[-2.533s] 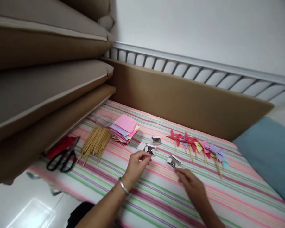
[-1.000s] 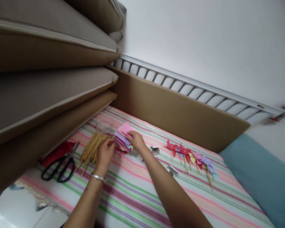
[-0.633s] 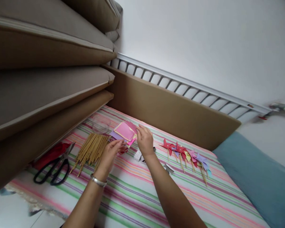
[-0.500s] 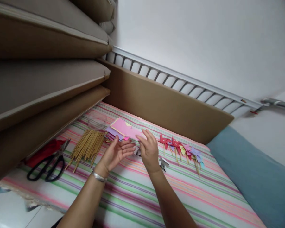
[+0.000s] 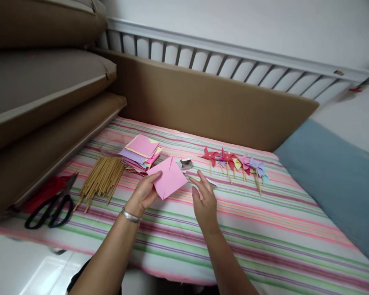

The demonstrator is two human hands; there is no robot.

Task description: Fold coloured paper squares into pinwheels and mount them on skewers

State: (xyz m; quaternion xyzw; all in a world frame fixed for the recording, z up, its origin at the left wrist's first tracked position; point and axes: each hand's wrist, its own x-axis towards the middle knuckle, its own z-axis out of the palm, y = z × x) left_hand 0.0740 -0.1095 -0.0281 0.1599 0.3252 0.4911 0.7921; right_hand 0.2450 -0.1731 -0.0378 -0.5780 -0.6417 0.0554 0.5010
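Observation:
My left hand [image 5: 143, 195], a silver bracelet on its wrist, pinches a pink paper square [image 5: 169, 177] by its left corner and holds it above the striped cloth [image 5: 264, 229]. My right hand [image 5: 204, 200] hovers just right of the square with its fingers spread and nothing in them. Behind the square lies a stack of coloured paper squares [image 5: 140, 151]. A bundle of thin wooden sticks [image 5: 101, 178] lies left of the stack. A row of finished paper pinwheels [image 5: 233, 162] on sticks lies to the right.
Black scissors [image 5: 51, 203] rest on red paper [image 5: 44, 191] at the left edge. A small silver clip-like piece [image 5: 186, 164] sits behind the pink square. Brown cushions [image 5: 43, 86] are stacked on the left, a brown board [image 5: 209, 98] stands behind, a blue cushion [image 5: 335, 180] lies right.
Both hands left the small silver pieces and reached to the paper stack. A pink square came off the top and now sits in my left hand, nearer me. My right hand let go.

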